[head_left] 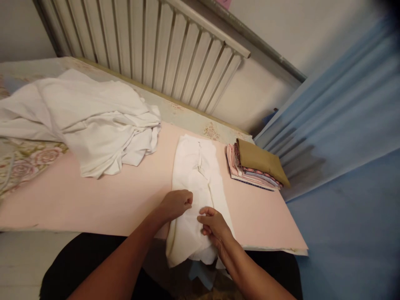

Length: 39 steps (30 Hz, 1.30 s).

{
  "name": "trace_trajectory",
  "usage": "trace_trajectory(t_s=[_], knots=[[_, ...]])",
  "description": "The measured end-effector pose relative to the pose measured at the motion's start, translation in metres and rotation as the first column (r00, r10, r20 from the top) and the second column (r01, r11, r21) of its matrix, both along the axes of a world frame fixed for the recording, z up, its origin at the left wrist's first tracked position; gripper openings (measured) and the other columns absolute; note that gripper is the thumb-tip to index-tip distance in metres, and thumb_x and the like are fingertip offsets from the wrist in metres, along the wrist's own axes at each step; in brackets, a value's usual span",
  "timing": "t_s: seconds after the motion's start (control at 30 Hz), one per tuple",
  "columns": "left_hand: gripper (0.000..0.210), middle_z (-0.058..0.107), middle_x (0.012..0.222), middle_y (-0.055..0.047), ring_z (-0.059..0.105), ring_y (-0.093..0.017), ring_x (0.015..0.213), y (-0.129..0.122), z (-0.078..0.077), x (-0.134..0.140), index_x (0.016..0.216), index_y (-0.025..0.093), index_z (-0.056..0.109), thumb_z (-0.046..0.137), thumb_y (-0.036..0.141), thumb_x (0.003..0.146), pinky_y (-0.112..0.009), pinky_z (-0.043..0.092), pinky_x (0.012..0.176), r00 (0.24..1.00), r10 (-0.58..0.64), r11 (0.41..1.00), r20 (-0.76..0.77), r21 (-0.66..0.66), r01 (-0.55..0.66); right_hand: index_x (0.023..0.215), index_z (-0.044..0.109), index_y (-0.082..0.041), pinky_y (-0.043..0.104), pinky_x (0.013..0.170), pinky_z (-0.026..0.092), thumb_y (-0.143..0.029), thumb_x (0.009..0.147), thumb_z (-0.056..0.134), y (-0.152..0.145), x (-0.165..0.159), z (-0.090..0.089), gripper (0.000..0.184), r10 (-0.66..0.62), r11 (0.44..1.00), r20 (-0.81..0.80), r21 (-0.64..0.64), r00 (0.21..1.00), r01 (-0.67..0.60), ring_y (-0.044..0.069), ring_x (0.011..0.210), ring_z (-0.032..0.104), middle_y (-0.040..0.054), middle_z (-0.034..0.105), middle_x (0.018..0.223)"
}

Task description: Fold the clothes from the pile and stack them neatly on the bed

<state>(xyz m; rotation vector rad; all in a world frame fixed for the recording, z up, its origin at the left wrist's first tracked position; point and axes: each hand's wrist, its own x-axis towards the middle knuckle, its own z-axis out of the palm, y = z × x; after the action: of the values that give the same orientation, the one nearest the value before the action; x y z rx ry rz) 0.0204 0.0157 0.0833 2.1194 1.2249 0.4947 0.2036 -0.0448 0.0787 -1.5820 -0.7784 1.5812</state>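
Observation:
A white garment, probably a shirt, lies folded into a long strip across the pink board, its lower end hanging over the front edge. A crease and a small bunched part run down its upper middle. My left hand rests at the left side of the strip with its fingers curled closed; whatever is inside them is hidden. Over the strip's right half, my right hand has its fingers loosely bent and apart, with nothing visible between them.
A crumpled white cloth covers the board's left back. To the right sits a stack of folded fabrics with an olive one on top. Behind are a radiator and, at right, a blue curtain. The pink board ends before my lap.

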Motion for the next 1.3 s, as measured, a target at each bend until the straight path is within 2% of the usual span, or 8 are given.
trace_trajectory(t_s=[0.57,0.67,0.73,0.8,0.9,1.0,1.13,1.3], knots=[[0.009,0.056,0.067,0.004,0.050,-0.012,0.065,0.006,0.006,-0.003,0.068,0.021,0.054,0.049,0.024,0.075,-0.025,0.034,0.060,0.988,0.046,0.996,0.149,-0.085,-0.033,0.082,0.056,-0.019,0.023,0.036,0.040,-0.025,0.062,0.059,-0.009,0.000,-0.004,0.022,-0.003,0.990,0.115,0.141,0.993,-0.014,0.006,0.030,0.029,-0.0143,0.033,0.040],[0.012,0.052,0.062,0.005,0.051,-0.012,0.062,0.010,0.004,-0.004,0.071,0.021,0.055,0.048,0.029,0.077,-0.024,0.037,0.059,0.949,0.137,0.978,0.282,-0.188,-0.086,0.085,0.060,-0.019,0.025,0.040,0.041,-0.031,0.070,0.058,-0.012,0.015,0.000,0.018,-0.049,0.978,0.349,0.208,0.936,-0.026,0.009,0.035,0.040,-0.0085,0.046,0.047],[0.014,0.049,0.060,0.006,0.051,-0.012,0.060,0.013,0.001,-0.004,0.075,0.021,0.055,0.049,0.033,0.078,-0.024,0.040,0.059,0.911,0.197,0.956,0.362,-0.277,-0.096,0.089,0.063,-0.020,0.028,0.052,0.049,-0.029,0.077,0.055,-0.012,0.025,0.005,0.017,-0.140,0.930,0.577,0.355,0.805,-0.092,0.014,0.050,0.054,-0.0011,0.061,0.064],[0.016,0.049,0.060,0.006,0.051,-0.012,0.059,0.015,-0.003,-0.005,0.076,0.020,0.056,0.050,0.035,0.077,-0.025,0.041,0.059,0.883,0.229,0.940,0.410,-0.328,-0.091,0.102,0.065,-0.021,0.035,0.078,0.053,-0.023,0.082,0.049,-0.012,0.032,0.009,0.025,-0.226,0.822,0.712,0.506,0.665,-0.261,0.020,0.080,0.064,0.0059,0.069,0.093],[0.015,0.049,0.060,0.006,0.051,-0.012,0.059,0.018,-0.006,-0.005,0.076,0.020,0.056,0.052,0.034,0.077,-0.025,0.041,0.059,0.873,0.227,0.941,0.431,-0.327,-0.083,0.126,0.056,-0.021,0.044,0.105,0.041,-0.015,0.087,0.042,-0.011,0.031,0.012,0.042,-0.240,0.618,0.809,0.553,0.536,-0.559,0.024,0.123,0.050,0.0096,0.055,0.133],[0.015,0.049,0.059,0.006,0.051,-0.012,0.059,0.018,-0.008,-0.005,0.077,0.021,0.056,0.051,0.035,0.077,-0.025,0.041,0.059,0.877,0.222,0.946,0.426,-0.311,-0.089,0.140,0.041,-0.021,0.051,0.111,0.032,-0.012,0.087,0.045,-0.009,0.020,0.007,0.054,-0.177,0.480,0.900,0.432,0.399,-0.763,0.026,0.138,0.032,0.0101,0.039,0.148],[0.016,0.050,0.059,0.006,0.053,-0.013,0.059,0.018,-0.006,-0.005,0.076,0.021,0.057,0.050,0.036,0.077,-0.025,0.043,0.061,0.888,0.219,0.950,0.404,-0.294,-0.101,0.142,0.038,-0.018,0.059,0.113,0.025,-0.013,0.083,0.054,-0.009,0.010,-0.005,0.061,-0.097,0.431,0.968,0.252,0.233,-0.866,0.031,0.141,0.023,0.0133,0.034,0.150],[0.017,0.050,0.058,0.006,0.054,-0.013,0.059,0.019,-0.005,-0.005,0.076,0.022,0.057,0.050,0.037,0.077,-0.026,0.044,0.061,0.895,0.214,0.952,0.391,-0.287,-0.102,0.141,0.039,-0.016,0.060,0.113,0.023,-0.014,0.083,0.055,-0.008,0.010,-0.010,0.060,-0.091,0.436,0.977,0.214,0.194,-0.874,0.032,0.142,0.020,0.0143,0.032,0.151]])
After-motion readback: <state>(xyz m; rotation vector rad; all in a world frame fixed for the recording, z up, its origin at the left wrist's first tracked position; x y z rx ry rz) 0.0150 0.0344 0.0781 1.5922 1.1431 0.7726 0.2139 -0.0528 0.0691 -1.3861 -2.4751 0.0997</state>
